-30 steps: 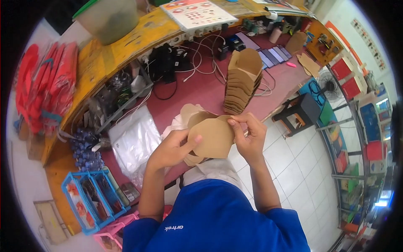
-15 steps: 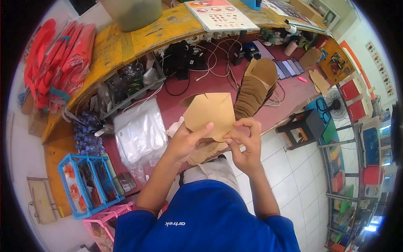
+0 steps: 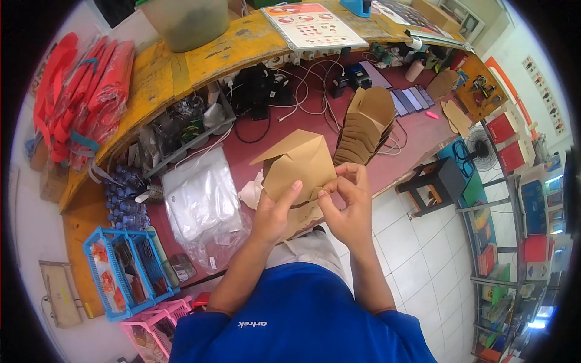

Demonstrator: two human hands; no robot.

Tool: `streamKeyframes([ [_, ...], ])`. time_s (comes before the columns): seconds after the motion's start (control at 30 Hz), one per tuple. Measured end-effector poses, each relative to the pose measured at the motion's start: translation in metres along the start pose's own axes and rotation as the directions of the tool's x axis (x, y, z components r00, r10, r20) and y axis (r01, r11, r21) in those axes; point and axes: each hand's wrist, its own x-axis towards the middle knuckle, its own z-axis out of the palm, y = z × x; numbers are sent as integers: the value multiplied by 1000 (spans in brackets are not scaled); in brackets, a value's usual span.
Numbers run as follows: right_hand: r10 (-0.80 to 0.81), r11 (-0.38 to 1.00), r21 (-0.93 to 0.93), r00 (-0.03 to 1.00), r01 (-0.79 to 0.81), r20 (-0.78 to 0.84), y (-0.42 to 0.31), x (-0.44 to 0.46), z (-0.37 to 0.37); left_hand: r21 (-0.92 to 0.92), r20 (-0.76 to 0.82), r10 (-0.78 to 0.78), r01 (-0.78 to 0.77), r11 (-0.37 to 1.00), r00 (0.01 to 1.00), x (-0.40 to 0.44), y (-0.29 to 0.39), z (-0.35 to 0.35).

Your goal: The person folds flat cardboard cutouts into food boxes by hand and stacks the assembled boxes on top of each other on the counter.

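A brown kraft paper box (image 3: 301, 162), partly folded with its flaps standing up, is held above the table's front edge. My left hand (image 3: 275, 213) grips its near left side, the thumb lying across the paper panel. At the lower right corner, my right hand (image 3: 351, 209) pinches a small flap between thumb and fingers. Beneath the hands lie more flat kraft pieces (image 3: 305, 218), mostly covered. Just beyond the box, to the right, leans a row of nested kraft boxes (image 3: 363, 130).
Clear plastic bags (image 3: 203, 196) lie left on the red table (image 3: 296, 121). Cables and black adapters (image 3: 263, 91) sit behind, several phones (image 3: 411, 100) at right. A blue basket (image 3: 130, 272) stands front left, and a black stool (image 3: 433, 184) on the right.
The box has turned and tilted slightly, so its left flap shows more. My right hand has shifted a little left along the lower corner, still pinching the flap.
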Motion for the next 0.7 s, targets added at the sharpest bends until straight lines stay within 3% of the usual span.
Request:
streamKeyframes([
  [0.07, 2, 1000, 27, 1000, -2, 0, 1, 1, 5, 25, -41, 39, -38, 999, 998, -4, 0, 0],
  [0.13, 10, 1000, 15, 999, -10, 31, -1, 4, 9, 253, -40, 167, -152, 956, 985, -8, 2, -1],
  [0.17, 7, 1000, 20, 999, -8, 38, -2, 7, 10, 256, -47, 171, -154, 954, 984, -8, 1, -6],
  [0.23, -68, 998, -4, 984, 70, 162, -3, 15, 10, 437, 33, 265, -253, 863, 964, -10, -1, -19],
  [0.47, -172, 982, -29, 950, 186, 261, -1, 35, 19, 472, -90, 216, -149, 869, 972, -15, -2, -30],
  [0.57, -119, 993, 58, 950, 107, 289, 3, 49, 18, 525, -110, 321, -219, 822, 941, -11, -4, -21],
  [0.63, 5, 932, 344, 952, -115, 305, 2, 55, 17, 460, -228, 389, -254, 851, 892, -13, -8, -10],
  [0.67, 9, 933, 339, 951, -119, 309, 7, 60, 13, 457, -233, 386, -250, 854, 893, -15, -13, -10],
  [0.7, -91, 952, 305, 921, -31, 378, 15, 64, 7, 475, -304, 371, -198, 857, 877, -18, -20, -14],
])
